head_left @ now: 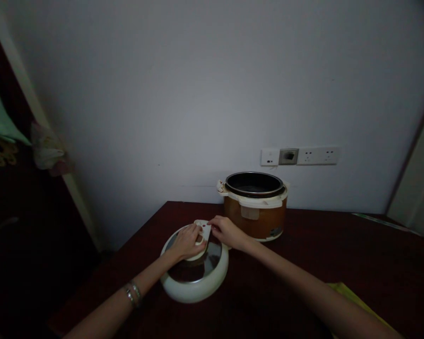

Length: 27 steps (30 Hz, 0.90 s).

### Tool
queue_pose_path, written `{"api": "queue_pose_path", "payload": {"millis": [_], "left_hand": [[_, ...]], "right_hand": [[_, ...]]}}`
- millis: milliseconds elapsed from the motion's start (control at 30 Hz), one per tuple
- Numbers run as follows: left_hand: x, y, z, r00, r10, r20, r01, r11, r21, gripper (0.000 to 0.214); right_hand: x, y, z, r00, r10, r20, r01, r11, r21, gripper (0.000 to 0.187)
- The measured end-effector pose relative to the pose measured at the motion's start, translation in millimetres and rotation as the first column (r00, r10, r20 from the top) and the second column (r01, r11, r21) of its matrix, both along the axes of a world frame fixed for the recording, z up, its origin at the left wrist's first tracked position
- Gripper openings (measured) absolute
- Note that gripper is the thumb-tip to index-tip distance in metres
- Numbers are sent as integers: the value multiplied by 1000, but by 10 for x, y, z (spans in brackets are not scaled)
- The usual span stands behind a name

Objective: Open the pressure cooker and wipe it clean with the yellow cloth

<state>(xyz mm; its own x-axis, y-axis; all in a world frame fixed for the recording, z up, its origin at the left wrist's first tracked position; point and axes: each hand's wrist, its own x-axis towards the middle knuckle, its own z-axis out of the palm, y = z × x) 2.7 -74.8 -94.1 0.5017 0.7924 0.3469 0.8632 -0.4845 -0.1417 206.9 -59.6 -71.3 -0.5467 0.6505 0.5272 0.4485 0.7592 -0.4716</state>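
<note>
- The rice-cooker lid (pixel 194 283) lay flat on the dark red table (pixel 339 263), near the table's left edge and closer to the near edge than the far one. Its shiny metal plate faced up inside a cream rim.
- A white fitting (pixel 205 230) sat at the far side of the lid's centre, directly between the two hands. Its long side ran roughly away from the person.
- The left hand (pixel 186 242) came in from the near left, its fingers curled closed over the fitting's left side.
- The right hand (pixel 228 232) came in from the near right, its fingertips pinching the fitting's right edge. Both hands were equally close and both touched it.
- The cooker body (pixel 256 221) stood upright just beyond the right hand, towards the far edge, with the dark inner pot (pixel 254 183) seated in it and uncovered.
- Counts: one lid, one fitting, one cooker body, one inner pot, two hands.
- Bangles (pixel 133 293) circled the left wrist; their number could not be told.
- One row of wall sockets (pixel 300 156) hung behind the cooker.
</note>
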Motion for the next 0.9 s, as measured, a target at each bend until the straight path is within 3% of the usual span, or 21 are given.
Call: {"api": "queue_pose_path", "payload": {"millis": [167, 300, 467, 567, 667, 833, 900], "left_hand": [[15, -57, 25, 996, 86, 20, -86, 996, 9, 56], [-79, -200, 170, 999, 45, 15, -45, 999, -3, 67], [-479, -477, 333, 1000, -14, -17, 14, 1000, -13, 39], [-736, -660, 376, 995, 66, -74, -72, 994, -83, 30], [-901, -822, 422, 982, 145, -122, -166, 970, -180, 27], [-1017, -951, 454, 964, 201, -171, -241, 935, -259, 25], [-1040, -946, 441, 959, 221, -178, -263, 929, -261, 25]], "right_hand": [[-161, 212, 125, 998, 4, 70, -1, 999, -37, 29], [-323, 340, 144, 980, 22, 199, 0, 994, -111, 32], [-572, 315, 206, 923, 166, 347, -118, 981, -153, 41], [-713, 237, 284, 834, 207, 511, -163, 978, -131, 58], [-830, 206, 328, 757, 225, 614, -201, 974, -108, 60], [-948, 301, 296, 698, 258, 668, -204, 966, -160, 73], [-968, 359, 266, 694, 299, 655, -214, 954, -210, 70]]}}
